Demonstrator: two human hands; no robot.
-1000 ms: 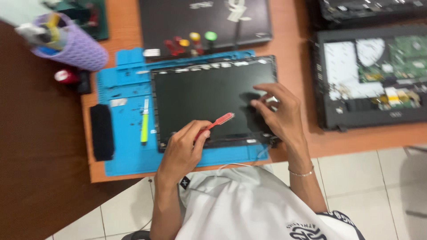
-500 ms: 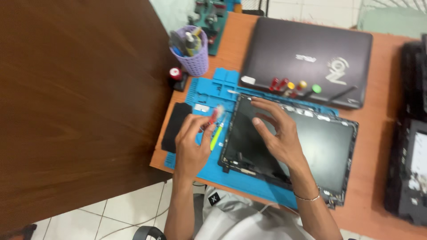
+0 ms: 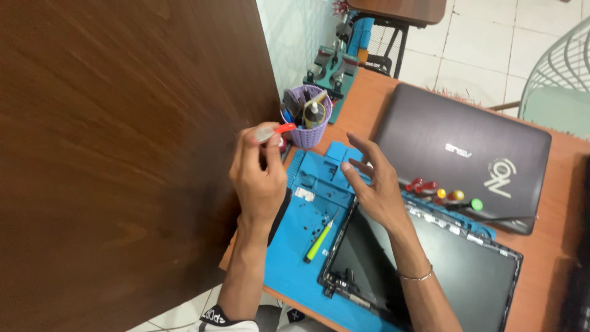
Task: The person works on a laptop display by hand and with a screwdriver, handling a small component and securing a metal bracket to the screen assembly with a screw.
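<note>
Red-tipped pry tool sits upper centre of frame, pinched between thumb and fingers of left hand, raised just beside the purple basket cup full of tools. Right hand hovers with fingers spread and empty, over the top edge of the dark laptop screen panel at lower right. Panel lies on a blue repair mat; a yellow-green screwdriver lies on the mat left of the panel. Closed dark laptop upper right, a row of coloured screwdriver handles at its near edge. Orange-brown worktop beneath. A big brown wooden panel fills the left half, hiding that side.
</note>
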